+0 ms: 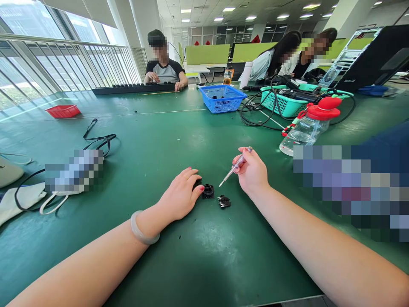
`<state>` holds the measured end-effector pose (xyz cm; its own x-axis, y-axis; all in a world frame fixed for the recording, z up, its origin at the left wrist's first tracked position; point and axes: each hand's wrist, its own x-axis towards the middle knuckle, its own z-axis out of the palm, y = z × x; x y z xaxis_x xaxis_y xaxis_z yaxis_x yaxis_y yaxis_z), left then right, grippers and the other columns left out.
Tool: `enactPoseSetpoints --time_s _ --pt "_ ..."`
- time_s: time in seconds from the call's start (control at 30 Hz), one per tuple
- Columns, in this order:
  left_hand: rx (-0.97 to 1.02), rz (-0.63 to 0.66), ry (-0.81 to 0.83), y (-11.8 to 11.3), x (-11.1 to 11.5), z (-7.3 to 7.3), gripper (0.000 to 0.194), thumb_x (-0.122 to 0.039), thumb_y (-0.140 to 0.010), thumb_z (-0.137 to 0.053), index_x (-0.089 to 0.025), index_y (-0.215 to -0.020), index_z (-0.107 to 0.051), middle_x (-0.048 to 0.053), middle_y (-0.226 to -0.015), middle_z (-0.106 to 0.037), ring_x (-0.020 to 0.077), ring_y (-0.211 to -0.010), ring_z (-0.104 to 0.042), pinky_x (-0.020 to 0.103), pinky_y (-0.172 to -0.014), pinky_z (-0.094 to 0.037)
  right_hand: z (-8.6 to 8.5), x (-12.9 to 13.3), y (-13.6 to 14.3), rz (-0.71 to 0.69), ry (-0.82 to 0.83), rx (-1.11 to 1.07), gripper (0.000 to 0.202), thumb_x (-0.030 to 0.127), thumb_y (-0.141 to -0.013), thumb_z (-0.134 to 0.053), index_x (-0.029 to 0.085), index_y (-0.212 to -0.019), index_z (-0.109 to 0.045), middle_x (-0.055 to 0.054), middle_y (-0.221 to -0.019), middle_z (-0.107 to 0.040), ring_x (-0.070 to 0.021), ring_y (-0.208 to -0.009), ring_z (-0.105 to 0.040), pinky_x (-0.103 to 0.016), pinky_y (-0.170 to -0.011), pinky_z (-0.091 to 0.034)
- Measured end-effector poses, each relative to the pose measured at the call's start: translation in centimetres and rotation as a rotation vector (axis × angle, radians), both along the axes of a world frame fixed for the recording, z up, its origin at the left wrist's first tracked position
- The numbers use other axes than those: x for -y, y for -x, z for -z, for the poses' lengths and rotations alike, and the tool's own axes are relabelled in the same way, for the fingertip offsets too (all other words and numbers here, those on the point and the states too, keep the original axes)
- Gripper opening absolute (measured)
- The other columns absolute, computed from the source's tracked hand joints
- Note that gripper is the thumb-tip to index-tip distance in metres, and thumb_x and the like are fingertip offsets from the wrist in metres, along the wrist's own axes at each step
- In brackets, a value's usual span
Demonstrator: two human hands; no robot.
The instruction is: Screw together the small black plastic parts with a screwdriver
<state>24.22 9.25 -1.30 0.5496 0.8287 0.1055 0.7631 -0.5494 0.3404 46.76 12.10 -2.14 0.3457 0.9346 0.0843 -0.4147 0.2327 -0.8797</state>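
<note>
My right hand (254, 170) grips a screwdriver (232, 171) by its clear handle, its thin metal shaft slanting down to the left. The tip hovers close to two small black parts on the green table top. One is a squarish black plastic piece (208, 191) with a round recess. The other, a smaller black piece (224, 201) with metallic bits, lies just to its right and nearer to me. My left hand (181, 191) rests palm down with fingers stretched out, its thumb against the edge of the squarish piece.
Beyond my hands stand a blue basket (223, 102), a teal basket (281, 104) with tangled black cables, and a red-lidded bottle (303, 132). A red tray (63, 111) and a lanyard (104, 138) lie on the left. Several people sit around the table (153, 145).
</note>
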Motion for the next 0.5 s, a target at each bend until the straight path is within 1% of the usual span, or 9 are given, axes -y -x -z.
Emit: enactPoseSetpoints --time_s 0.07,0.1,0.17,0.2,0.27,0.33,0.4,0.5 --pt "0.012 0.072 0.075 0.0 0.0 0.0 0.048 -0.04 -0.102 -0.036 -0.014 -0.14 -0.049 0.016 -0.151 -0.048 0.0307 -0.147 -0.033 0.055 -0.121 -0.029 0.0 -0.1 -0.1 0.002 0.0 -0.002 0.034 0.05 -0.077 -0.072 0.022 -0.086 -0.055 0.005 -0.052 -0.058 -0.0093 -0.041 -0.046 -0.022 -0.039 -0.039" --pt "0.014 0.098 0.091 -0.1 0.1 -0.1 0.051 -0.041 -0.101 -0.037 -0.016 -0.145 -0.044 0.015 -0.153 -0.046 0.031 -0.149 -0.031 0.057 -0.122 -0.027 0.1 -0.2 -0.1 0.007 -0.001 -0.005 0.034 0.049 -0.076 -0.073 0.022 -0.086 -0.055 0.005 -0.052 -0.058 -0.0093 -0.041 -0.045 -0.022 -0.039 -0.039" --pt "0.005 0.139 0.082 -0.5 0.4 -0.3 0.057 -0.045 -0.1 -0.041 -0.023 -0.152 -0.035 0.013 -0.158 -0.041 0.034 -0.15 -0.027 0.063 -0.121 -0.023 0.2 -0.5 -0.2 0.021 0.002 -0.018 0.033 0.048 -0.075 -0.073 0.022 -0.085 -0.056 0.004 -0.051 -0.058 -0.0094 -0.04 -0.045 -0.022 -0.039 -0.038" --pt "-0.007 0.16 0.071 -0.8 0.6 -0.5 0.059 -0.047 -0.099 -0.045 -0.027 -0.153 -0.033 0.013 -0.159 -0.038 0.0366 -0.151 -0.025 0.067 -0.12 -0.02 0.3 -0.6 -0.2 0.026 0.004 -0.025 0.033 0.048 -0.075 -0.073 0.022 -0.085 -0.056 0.004 -0.051 -0.058 -0.0093 -0.04 -0.045 -0.022 -0.039 -0.038" --pt "-0.031 0.2 0.053 -1.5 1.1 -0.8 0.065 -0.054 -0.095 -0.051 -0.03 -0.152 -0.035 0.012 -0.161 -0.036 0.0419 -0.15 -0.024 0.073 -0.117 -0.017 0.4 -0.8 -0.2 0.028 0.009 -0.04 0.031 0.047 -0.077 -0.072 0.022 -0.085 -0.056 0.005 -0.05 -0.057 -0.0088 -0.039 -0.044 -0.021 -0.039 -0.036" --pt "-0.042 0.235 0.05 -2.1 1.6 -1.0 0.068 -0.06 -0.091 -0.054 -0.03 -0.151 -0.038 0.013 -0.161 -0.036 0.0448 -0.148 -0.025 0.077 -0.114 -0.017 0.5 -1.0 -0.3 0.033 0.027 -0.082 0.029 0.045 -0.079 -0.071 0.022 -0.084 -0.056 0.006 -0.049 -0.056 -0.0083 -0.039 -0.043 -0.02 -0.039 -0.035" --pt "-0.046 0.264 0.044 -2.5 1.9 -1.1 0.068 -0.062 -0.09 -0.055 -0.03 -0.148 -0.041 0.013 -0.16 -0.037 0.0448 -0.148 -0.026 0.077 -0.113 -0.019 0.4 -1.3 -0.6 0.051 0.068 -0.163 0.025 0.042 -0.082 -0.069 0.021 -0.082 -0.056 0.006 -0.048 -0.054 -0.0082 -0.04 -0.044 -0.019 -0.04 -0.035" --pt "-0.069 0.311 0.016 -2.7 2.3 -1.0 0.061 -0.06 -0.092 -0.053 -0.031 -0.145 -0.045 0.013 -0.157 -0.04 0.0424 -0.146 -0.029 0.076 -0.112 -0.023 0.2 -1.6 -1.1 0.12 0.145 -0.309 0.016 0.031 -0.089 -0.062 0.02 -0.079 -0.057 0.005 -0.048 -0.052 -0.008 -0.041 -0.045 -0.019 -0.04 -0.035"
